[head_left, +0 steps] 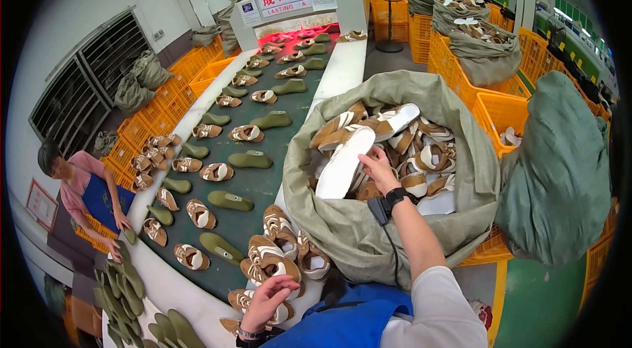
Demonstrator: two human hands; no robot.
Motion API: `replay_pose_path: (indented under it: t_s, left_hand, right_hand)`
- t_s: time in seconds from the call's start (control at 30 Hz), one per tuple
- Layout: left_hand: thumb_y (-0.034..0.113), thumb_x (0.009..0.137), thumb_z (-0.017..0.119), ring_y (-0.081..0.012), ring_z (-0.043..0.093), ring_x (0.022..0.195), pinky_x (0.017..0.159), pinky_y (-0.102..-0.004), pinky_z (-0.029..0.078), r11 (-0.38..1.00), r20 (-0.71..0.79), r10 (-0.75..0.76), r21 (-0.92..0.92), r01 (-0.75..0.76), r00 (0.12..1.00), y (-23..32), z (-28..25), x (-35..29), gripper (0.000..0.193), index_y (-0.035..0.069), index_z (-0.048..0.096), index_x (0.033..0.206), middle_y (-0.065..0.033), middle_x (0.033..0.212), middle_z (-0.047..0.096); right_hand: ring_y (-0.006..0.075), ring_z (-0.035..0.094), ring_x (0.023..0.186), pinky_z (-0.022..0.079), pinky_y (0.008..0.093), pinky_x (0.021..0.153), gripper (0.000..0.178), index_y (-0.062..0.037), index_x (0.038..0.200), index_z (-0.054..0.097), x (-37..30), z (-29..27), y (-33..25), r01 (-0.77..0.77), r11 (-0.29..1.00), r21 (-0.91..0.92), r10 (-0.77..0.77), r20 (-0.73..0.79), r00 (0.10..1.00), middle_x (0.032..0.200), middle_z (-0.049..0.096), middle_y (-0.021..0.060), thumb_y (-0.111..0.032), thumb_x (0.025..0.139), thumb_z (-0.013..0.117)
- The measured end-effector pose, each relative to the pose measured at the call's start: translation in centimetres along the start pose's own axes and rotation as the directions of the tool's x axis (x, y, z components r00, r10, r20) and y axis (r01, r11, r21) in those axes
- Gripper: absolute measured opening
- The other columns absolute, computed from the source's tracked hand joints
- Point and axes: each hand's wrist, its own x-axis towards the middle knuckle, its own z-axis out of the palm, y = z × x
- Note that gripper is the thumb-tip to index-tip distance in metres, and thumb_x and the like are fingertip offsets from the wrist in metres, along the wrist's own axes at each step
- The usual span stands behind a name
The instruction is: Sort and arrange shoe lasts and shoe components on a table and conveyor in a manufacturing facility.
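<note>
My right hand (380,170) is closed on the edge of a brown and white sneaker (345,162), turned so its white sole faces up. That sneaker is at the left side of a big grey-green sack (322,216) filled with similar shoes, some soles up, some on their sides. Over a cluster of brown sneakers (271,256) on the near right edge of the conveyor hovers my left hand (268,302). Its fingers are loosely bent and apart from the thumb, with nothing seen in them. Whether it touches a shoe below, I cannot tell.
Rows of sneakers and green shoe lasts (230,201) lie on the dark conveyor belt (243,180), which runs from a machine (293,19). A co-worker (92,190) handles lasts at the left edge. Orange crates (503,114) and a green covered bundle (556,177) stand at right.
</note>
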Motion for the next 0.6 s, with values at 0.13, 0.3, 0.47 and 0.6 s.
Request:
replay_pose_path:
  t_s: [0.13,0.3,0.47,0.6]
  left_hand:
    - [0.007,0.089,0.049,-0.0149,0.054,0.101,0.088,-0.026,0.041,1.0,0.02,-0.016,0.008,0.016,1.0,0.6,0.3,0.4,0.031,-0.001,0.046,0.119,-0.0107,0.106,0.06]
    - [0.035,0.09,0.049,-0.0223,0.049,0.112,0.093,-0.0361,0.04,0.934,0.146,0.07,-0.356,-0.013,0.987,1.0,0.4,2.1,0.053,0.004,0.034,0.131,-0.0144,0.127,0.046]
    - [0.003,0.082,0.052,-0.0203,0.055,0.101,0.082,-0.0335,0.048,0.827,-0.053,-0.118,-0.559,0.068,0.992,1.2,0.9,3.6,0.047,0.005,0.037,0.126,-0.0104,0.112,0.054]
    - [-0.003,0.076,0.051,-0.0216,0.055,0.1,0.086,-0.0318,0.045,0.878,-0.199,-0.024,-0.472,-0.075,0.98,1.2,0.2,1.9,0.052,0.004,0.037,0.126,-0.0111,0.113,0.053]
  right_hand:
    - [0.0152,0.051,0.101,0.045,0.0291,0.081,0.057,-0.0037,0.121,0.036,-5.5,3.3,-5.2,0.308,0.951,0.04,-0.31,0.199,0.93,0.107,0.053,0.0058,-0.007,0.074,0.068]
    - [0.0299,0.044,0.115,0.037,0.0384,0.098,0.047,-0.0088,0.11,0.044,-14.9,8.1,-7.7,0.934,0.344,-0.096,-0.667,0.675,0.315,0.115,0.049,0.0122,0.002,0.069,0.063]
    - [0.0342,0.048,0.107,0.044,0.0412,0.09,0.037,-0.0068,0.105,0.051,-21.5,9.0,-4.4,0.97,0.219,0.103,-0.474,0.88,0.013,0.111,0.053,0.0139,0.001,0.069,0.058]
    - [0.0322,0.056,0.095,0.048,0.0402,0.081,0.03,-0.005,0.105,0.054,-15.5,4.7,-4.6,0.807,0.221,-0.547,-0.485,0.656,0.578,0.1,0.059,0.0149,-0.005,0.075,0.055]
